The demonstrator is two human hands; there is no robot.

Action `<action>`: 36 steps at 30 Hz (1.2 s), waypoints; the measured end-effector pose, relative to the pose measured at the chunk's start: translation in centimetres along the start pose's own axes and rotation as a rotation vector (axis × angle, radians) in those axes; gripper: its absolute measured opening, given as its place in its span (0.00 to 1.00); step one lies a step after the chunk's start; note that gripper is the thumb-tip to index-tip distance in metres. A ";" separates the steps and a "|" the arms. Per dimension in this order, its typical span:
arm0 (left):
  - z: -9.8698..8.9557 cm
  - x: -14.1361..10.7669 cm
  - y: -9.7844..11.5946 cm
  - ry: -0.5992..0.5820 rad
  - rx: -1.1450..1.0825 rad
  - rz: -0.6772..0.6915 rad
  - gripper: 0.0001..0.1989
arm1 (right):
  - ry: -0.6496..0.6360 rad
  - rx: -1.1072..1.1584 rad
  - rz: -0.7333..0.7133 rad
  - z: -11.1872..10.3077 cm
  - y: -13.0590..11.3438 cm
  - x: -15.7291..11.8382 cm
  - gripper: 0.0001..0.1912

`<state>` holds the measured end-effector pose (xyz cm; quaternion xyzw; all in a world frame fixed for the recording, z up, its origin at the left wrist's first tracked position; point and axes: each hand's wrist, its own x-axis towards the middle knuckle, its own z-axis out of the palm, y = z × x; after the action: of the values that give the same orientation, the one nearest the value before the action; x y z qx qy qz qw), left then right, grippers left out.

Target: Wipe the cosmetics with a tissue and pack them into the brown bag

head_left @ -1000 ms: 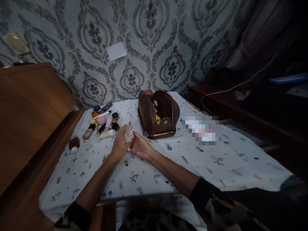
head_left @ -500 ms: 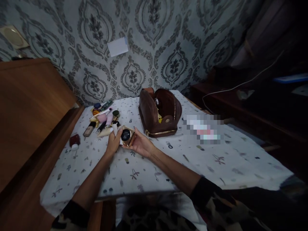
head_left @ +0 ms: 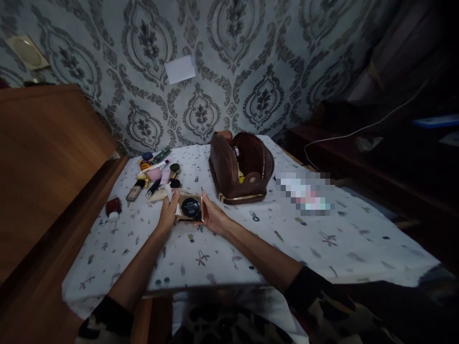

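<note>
A gold compact with a round black label [head_left: 191,207] is held level between both hands above the patterned cloth. My right hand [head_left: 214,216] grips its right edge. My left hand [head_left: 169,211] pinches its left side, together with a small white item [head_left: 168,192] that sticks up by the thumb. Just beyond the left hand lies a cluster of cosmetics, with a pink item [head_left: 154,174], a dark green lid [head_left: 175,167] and a foundation bottle [head_left: 135,190]. An open brown bag [head_left: 225,167] stands behind and to the right, with small items inside.
A dark red bottle with a white cap [head_left: 114,207] lies at the left of the table [head_left: 251,258]. Blurred-out packaging [head_left: 304,193] is right of the bag. Wooden furniture [head_left: 50,167] borders the left side, and a cable [head_left: 362,126] runs along the right.
The compact has turned from a tilt to a more level position, its label facing up more squarely. The hands have spread slightly apart around it. The whole view has shifted a little.
</note>
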<state>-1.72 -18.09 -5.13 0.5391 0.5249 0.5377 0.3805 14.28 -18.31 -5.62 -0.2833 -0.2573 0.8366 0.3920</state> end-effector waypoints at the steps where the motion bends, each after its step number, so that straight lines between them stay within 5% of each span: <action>1: 0.0 -0.1 0.1 -0.038 -0.025 0.000 0.28 | 0.016 -0.026 0.002 0.0 0.0 -0.1 0.25; 5: 0.1 -0.7 0.6 -0.126 -0.051 0.038 0.25 | 0.062 -0.103 -0.015 0.0 0.2 -0.1 0.27; 13: 0.1 -0.4 0.8 0.103 0.014 0.086 0.24 | -0.087 -0.197 -0.085 -0.2 0.6 -0.4 0.15; 19: -0.7 -1.8 2.7 -0.397 -0.097 -0.154 0.30 | -0.191 -0.321 -0.020 -0.8 0.3 -1.0 0.19; 21: -0.8 -2.1 3.2 -0.450 -0.139 -0.217 0.30 | -0.204 -0.344 -0.005 -1.0 0.3 -1.1 0.22; 30: 0.1 -1.3 2.5 -0.059 -0.043 -0.066 0.23 | -0.192 -0.135 -0.013 -1.0 0.9 -0.1 0.19; 36: 0.5 -1.2 2.2 -0.006 0.116 0.108 0.28 | -0.094 -0.018 -0.136 -1.1 0.8 0.4 0.20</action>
<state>-0.77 -19.50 -3.22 0.5894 0.5242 0.5245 0.3205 14.40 -18.24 -7.08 -0.2292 -0.3016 0.8180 0.4329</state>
